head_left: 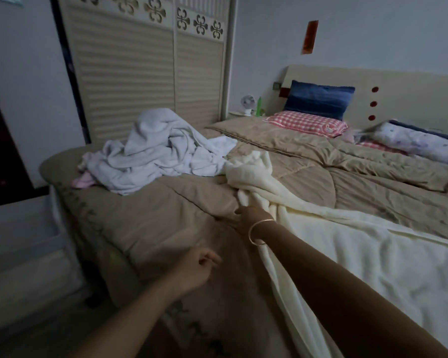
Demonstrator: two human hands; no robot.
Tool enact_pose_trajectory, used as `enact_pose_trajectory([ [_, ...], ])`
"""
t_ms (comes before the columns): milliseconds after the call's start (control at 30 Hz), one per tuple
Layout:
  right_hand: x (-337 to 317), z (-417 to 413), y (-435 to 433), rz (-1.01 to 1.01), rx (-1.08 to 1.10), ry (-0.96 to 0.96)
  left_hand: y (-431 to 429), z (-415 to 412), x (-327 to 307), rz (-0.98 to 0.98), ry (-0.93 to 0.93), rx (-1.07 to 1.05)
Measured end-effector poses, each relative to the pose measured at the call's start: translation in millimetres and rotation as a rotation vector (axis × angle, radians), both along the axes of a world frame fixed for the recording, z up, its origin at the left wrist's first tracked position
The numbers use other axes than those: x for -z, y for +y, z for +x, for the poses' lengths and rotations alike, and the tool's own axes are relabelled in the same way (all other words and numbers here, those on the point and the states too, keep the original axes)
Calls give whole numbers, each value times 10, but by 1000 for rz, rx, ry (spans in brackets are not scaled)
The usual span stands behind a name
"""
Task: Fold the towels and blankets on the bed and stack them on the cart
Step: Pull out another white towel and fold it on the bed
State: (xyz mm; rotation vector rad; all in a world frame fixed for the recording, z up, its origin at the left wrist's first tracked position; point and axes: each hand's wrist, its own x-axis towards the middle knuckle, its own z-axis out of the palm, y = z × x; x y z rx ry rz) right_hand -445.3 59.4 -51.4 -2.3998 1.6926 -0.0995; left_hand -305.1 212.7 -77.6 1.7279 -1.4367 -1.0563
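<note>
A cream blanket (360,254) lies spread over the near right of the bed (166,202), bunched toward the middle. My right hand (248,218), with a gold bangle on its wrist, reaches onto the blanket's left edge and grips the cloth there. My left hand (197,267) hovers lower left above the tan quilt, fingers loosely curled, holding nothing. A crumpled heap of white towels (155,153) sits at the bed's far left, with a pink cloth (82,180) poking out beside it. No cart is in view.
Pillows lie at the headboard (398,81): a blue one (318,102), a red checked one (305,124), a floral bolster (419,144). A slatted wardrobe (145,73) stands behind the bed. A small fan (246,103) and green bottle (259,105) sit on a nightstand.
</note>
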Motion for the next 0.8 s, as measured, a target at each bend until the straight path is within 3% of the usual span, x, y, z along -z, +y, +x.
enact_pose_trajectory([
  [100, 15, -125, 67, 163, -10, -15, -103, 182, -97, 48, 19, -96],
  [267, 142, -293, 24, 169, 32, -236, -428, 256, -173, 42, 59, -165],
  [333, 115, -241, -107, 85, 87, -434, -540, 213, -168, 33, 106, -185],
  [467, -22, 116, -461, -184, 69, -457, -818, 193, -172, -31, 178, -172],
  [567, -5, 447, -891, -315, -94, -241, -1091, 255, -75, -64, 252, -175],
  [667, 83, 652, -1263, -399, -170, 192, -1271, 350, 47, -36, 288, -188],
  [733, 133, 639, -1515, -461, -114, 439, -1448, 449, 87, -6, 274, -192],
  [800, 67, 483, -1754, -493, -9, 523, -1662, 565, 77, 11, 270, -190],
])
